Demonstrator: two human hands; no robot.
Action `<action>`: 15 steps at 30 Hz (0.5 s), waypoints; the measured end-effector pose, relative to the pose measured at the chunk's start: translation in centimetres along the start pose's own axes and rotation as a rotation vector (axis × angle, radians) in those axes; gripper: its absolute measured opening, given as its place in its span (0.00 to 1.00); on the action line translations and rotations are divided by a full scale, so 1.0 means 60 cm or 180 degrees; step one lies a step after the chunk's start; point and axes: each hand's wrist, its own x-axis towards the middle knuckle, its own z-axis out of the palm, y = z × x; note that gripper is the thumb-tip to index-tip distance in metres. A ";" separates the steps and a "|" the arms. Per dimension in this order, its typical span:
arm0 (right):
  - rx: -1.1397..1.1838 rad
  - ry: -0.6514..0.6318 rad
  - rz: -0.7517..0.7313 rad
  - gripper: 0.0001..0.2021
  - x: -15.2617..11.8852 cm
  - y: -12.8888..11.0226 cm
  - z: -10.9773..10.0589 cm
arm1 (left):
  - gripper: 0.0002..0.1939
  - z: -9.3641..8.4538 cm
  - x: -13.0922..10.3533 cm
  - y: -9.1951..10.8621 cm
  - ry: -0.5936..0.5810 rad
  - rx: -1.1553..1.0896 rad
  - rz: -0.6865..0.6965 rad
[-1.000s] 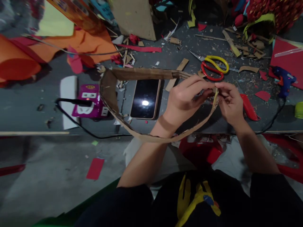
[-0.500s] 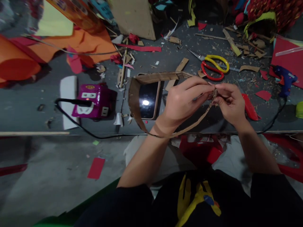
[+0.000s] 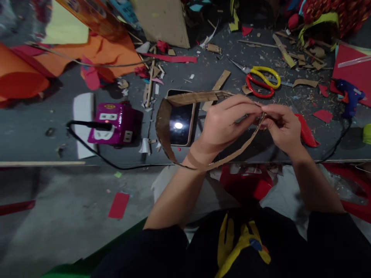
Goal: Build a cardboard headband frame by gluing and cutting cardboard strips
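Observation:
A long cardboard strip (image 3: 163, 119) is bent into a loop above the table's front edge. Both of its ends meet between my hands. My left hand (image 3: 224, 121) reaches through the loop, fingers pinched on the strip near the join. Facing it, my right hand (image 3: 282, 125) pinches the same spot between thumb and fingers; the fingertips of both hands nearly touch. Exactly how the ends overlap is hidden by the fingers. Behind the loop's left part lies a phone (image 3: 182, 127), its dark screen reflecting a bright light.
Scissors (image 3: 262, 82) with red and yellow handles lie beyond my hands. A blue glue gun (image 3: 349, 96) rests at right, its cord trailing to the table edge. A purple power socket block (image 3: 114, 123) with a black plug sits left. Cardboard scraps (image 3: 222, 80) litter the table.
The cardboard loop has shifted slightly, its left side lower and a little further left, showing more of the phone's top. Both hands keep their pinch, with the join slightly lower.

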 end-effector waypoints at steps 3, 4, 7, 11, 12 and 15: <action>-0.0054 -0.0063 0.0101 0.13 0.000 0.002 -0.002 | 0.04 -0.004 0.005 0.001 -0.0227 0.0004 -0.0300; -0.0076 -0.0090 0.0143 0.13 0.000 0.003 -0.003 | 0.03 -0.005 0.006 0.001 -0.0281 0.0019 -0.0341; -0.0046 -0.0155 0.0231 0.12 0.000 0.002 -0.004 | 0.02 -0.009 0.008 0.001 -0.0298 0.0021 -0.0306; 0.0109 -0.0138 0.0332 0.11 0.002 -0.004 -0.004 | 0.04 -0.008 0.006 0.000 -0.0297 -0.0026 -0.0402; 0.0128 -0.0131 0.0378 0.11 0.003 -0.006 -0.004 | 0.04 -0.007 0.005 -0.001 -0.0290 -0.0037 -0.0377; 0.0187 -0.0159 0.0509 0.11 0.006 -0.007 -0.006 | 0.03 -0.006 0.005 -0.003 -0.0172 -0.0070 -0.0134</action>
